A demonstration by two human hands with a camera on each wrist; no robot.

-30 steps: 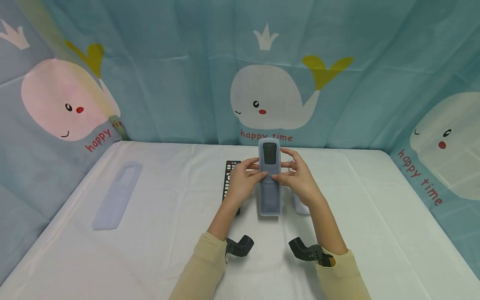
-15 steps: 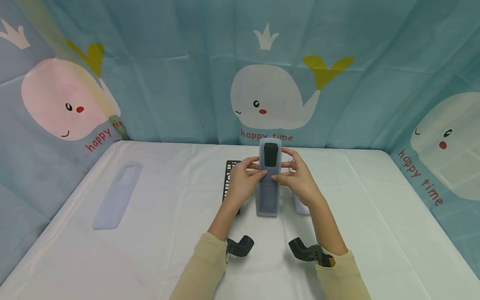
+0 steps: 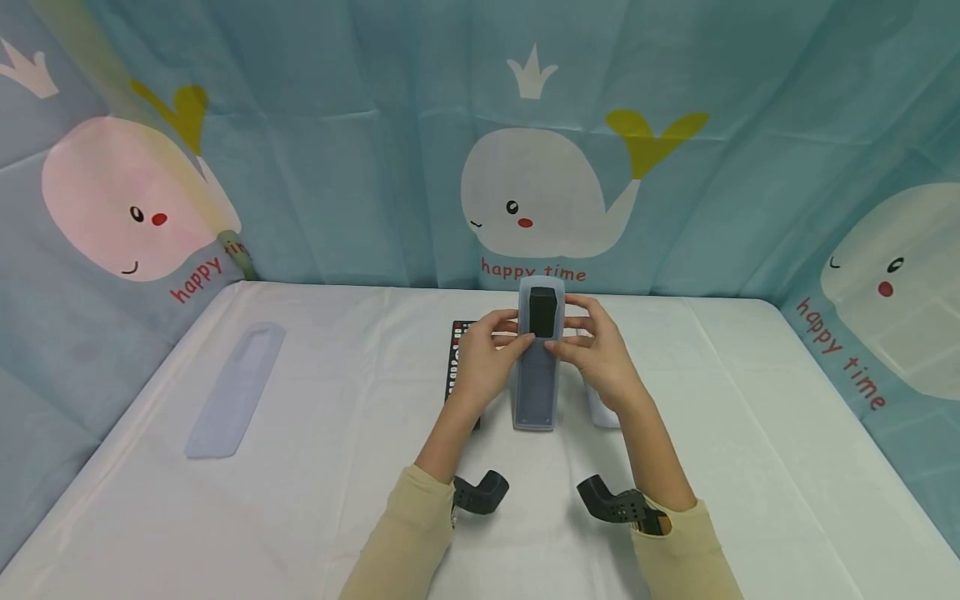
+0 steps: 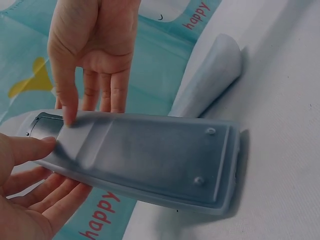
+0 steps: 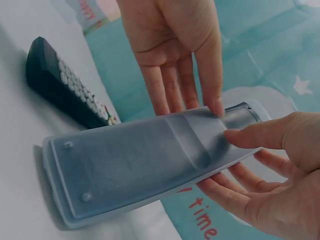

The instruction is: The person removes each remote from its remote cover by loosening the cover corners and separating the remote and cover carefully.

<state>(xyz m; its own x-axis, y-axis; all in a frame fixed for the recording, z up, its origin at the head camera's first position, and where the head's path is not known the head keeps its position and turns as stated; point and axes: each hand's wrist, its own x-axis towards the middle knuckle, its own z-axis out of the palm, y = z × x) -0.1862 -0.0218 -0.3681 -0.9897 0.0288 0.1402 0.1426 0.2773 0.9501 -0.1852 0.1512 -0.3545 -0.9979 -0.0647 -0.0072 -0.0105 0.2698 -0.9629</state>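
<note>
Both hands hold a translucent blue-grey silicone remote cover [image 3: 535, 392], tilted up with its lower end close to the white cloth. Through the opening near its top shows a dark panel [image 3: 542, 312]; most of what is inside is veiled by the silicone. My left hand [image 3: 483, 358] pinches the left edge, thumb on the near face and fingers behind. On the opposite edge, my right hand [image 3: 603, 358] grips the same way. Both thumbtips press at the opening's lower rim, as the left wrist view shows on the cover [image 4: 150, 155]. Two small round bumps mark the lower end.
A black remote control [image 5: 65, 82] with pale buttons lies left of the cover, partly behind the left arm. To the right lies a pale, rounded long thing [image 4: 215, 72], mostly hidden by the right hand. A flat translucent sleeve [image 3: 236, 392] rests farther left on the cloth.
Both thumbs have moved slightly up the cover toward the opening. Slightly more of the dark panel shows, and the cover's lower end has shifted a little left.
</note>
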